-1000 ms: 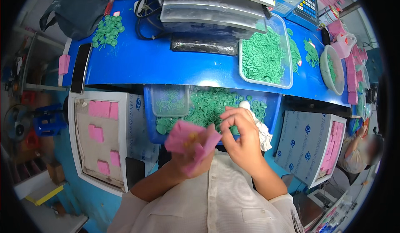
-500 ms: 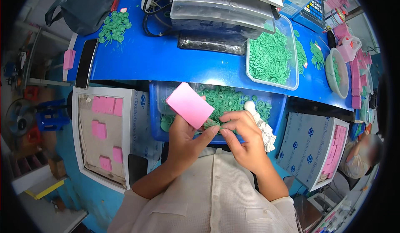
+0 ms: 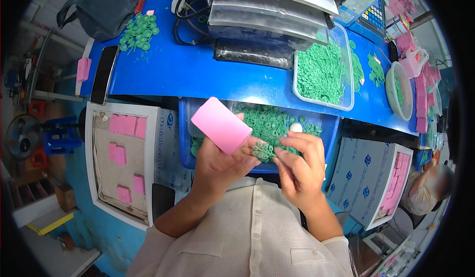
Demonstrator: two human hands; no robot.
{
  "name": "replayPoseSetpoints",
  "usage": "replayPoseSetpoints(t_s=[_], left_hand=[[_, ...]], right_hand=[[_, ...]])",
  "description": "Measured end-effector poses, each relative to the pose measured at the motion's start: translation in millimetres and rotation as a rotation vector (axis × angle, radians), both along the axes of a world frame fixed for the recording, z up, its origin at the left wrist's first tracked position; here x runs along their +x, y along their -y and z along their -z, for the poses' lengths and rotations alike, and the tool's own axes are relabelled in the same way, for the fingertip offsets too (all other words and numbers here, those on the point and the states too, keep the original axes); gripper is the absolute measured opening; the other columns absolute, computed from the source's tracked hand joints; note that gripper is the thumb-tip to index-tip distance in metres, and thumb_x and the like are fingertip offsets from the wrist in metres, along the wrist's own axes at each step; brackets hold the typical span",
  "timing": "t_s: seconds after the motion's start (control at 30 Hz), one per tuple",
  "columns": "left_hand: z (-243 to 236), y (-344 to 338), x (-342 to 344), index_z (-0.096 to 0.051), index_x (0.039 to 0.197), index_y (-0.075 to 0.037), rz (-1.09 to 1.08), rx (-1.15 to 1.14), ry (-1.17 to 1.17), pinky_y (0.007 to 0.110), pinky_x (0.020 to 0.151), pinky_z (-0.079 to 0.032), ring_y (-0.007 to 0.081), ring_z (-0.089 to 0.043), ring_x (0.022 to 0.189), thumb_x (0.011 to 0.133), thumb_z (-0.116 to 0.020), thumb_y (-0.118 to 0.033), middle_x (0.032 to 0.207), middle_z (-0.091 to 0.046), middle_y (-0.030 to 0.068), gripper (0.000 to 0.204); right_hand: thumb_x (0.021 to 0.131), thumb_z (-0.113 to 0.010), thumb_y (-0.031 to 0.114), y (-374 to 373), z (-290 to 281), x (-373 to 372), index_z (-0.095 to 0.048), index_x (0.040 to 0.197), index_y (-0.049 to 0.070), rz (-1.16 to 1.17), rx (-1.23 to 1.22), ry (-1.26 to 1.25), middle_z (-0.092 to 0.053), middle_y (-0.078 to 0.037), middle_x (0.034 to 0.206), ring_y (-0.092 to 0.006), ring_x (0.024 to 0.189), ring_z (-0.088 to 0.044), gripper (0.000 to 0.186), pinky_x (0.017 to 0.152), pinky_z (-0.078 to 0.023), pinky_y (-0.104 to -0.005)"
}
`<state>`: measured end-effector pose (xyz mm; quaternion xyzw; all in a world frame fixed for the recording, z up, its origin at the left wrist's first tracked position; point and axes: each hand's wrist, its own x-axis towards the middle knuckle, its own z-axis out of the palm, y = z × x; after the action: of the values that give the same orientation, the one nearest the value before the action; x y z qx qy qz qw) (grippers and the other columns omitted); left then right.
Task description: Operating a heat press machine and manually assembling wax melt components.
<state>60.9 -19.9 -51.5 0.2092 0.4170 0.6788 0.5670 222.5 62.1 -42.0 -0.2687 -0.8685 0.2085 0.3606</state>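
- what did the left hand [image 3: 215, 168] have?
- a pink block [image 3: 221, 125], gripped in its fingers, over the left half of the blue tray [image 3: 184, 128]. its thumb stood off the block, toward the right hand [image 3: 303, 170].
- and how was that one set?
- closed: thumb and forefinger pinched the stem of a green sprig [image 3: 263, 150] over the tray's near side, its branching end turned toward the left hand. whether it touched that hand, i couldn't tell.
- what was in the tray?
- loose green pieces [image 3: 264, 118], heaped.
- and around it?
- left of the tray stood a white-framed box [image 3: 123, 108] with more pink blocks [image 3: 117, 154]. beyond the tray, toward its right end, a clear container [image 3: 321, 104] held small green pieces [image 3: 321, 69].
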Motion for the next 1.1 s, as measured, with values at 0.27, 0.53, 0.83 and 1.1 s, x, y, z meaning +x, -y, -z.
replayPoseSetpoints(t_s=[0.27, 0.53, 0.83, 1.1], left_hand=[[6, 4, -3, -0.042, 0.13, 0.009, 0.042, -0.016, -0.235, 0.033, 0.081, -0.052, 0.0253, -0.066, 0.098, 0.096, -0.053, -0.01, 0.111, -0.064, 0.0206, 0.04], [29, 3, -6, -0.059, 0.119, 0.003, -0.004, 0.248, -1.439, 0.039, 0.089, -0.05, 0.0335, -0.062, 0.104, 0.083, -0.057, 0.003, 0.12, -0.06, 0.022, 0.036], [28, 4, -17, -0.064, 0.107, 0.012, 0.091, 0.066, -0.315, 0.041, 0.094, -0.048, 0.0342, -0.062, 0.107, 0.08, -0.057, -0.002, 0.118, -0.059, 0.0272, 0.031], [38, -6, -2, -0.065, 0.092, 0.007, -0.001, -0.299, -0.143, 0.035, 0.071, -0.052, 0.0247, -0.064, 0.073, 0.094, -0.044, -0.055, 0.088, -0.067, 0.0181, 0.066]], right_hand=[[0.072, -0.073, -0.001, -49, -5, 7, -0.057, 0.076, 0.001, 0.321, 0.193, -0.056, -0.061, -0.013, 0.081, -0.0301, 0.073, -0.056, 0.017, 0.063, -0.043, -0.0382], [0.091, -0.065, 0.021, -25, 1, 0, -0.063, 0.093, 0.002, -0.238, -1.17, -0.068, -0.062, -0.007, 0.076, -0.0124, 0.074, -0.057, 0.02, 0.067, -0.046, -0.0285], [0.098, -0.055, 0.014, 5, 30, 2, -0.053, 0.112, 0.001, -0.379, -1.443, -0.271, -0.059, -0.001, 0.093, -0.0058, 0.082, -0.054, 0.019, 0.072, -0.045, -0.0228], [0.097, -0.056, 0.011, 34, 46, -1, -0.054, 0.111, 0.003, -0.378, -1.464, -0.34, -0.056, 0.002, 0.09, -0.004, 0.082, -0.049, 0.016, 0.072, -0.042, -0.0213]])
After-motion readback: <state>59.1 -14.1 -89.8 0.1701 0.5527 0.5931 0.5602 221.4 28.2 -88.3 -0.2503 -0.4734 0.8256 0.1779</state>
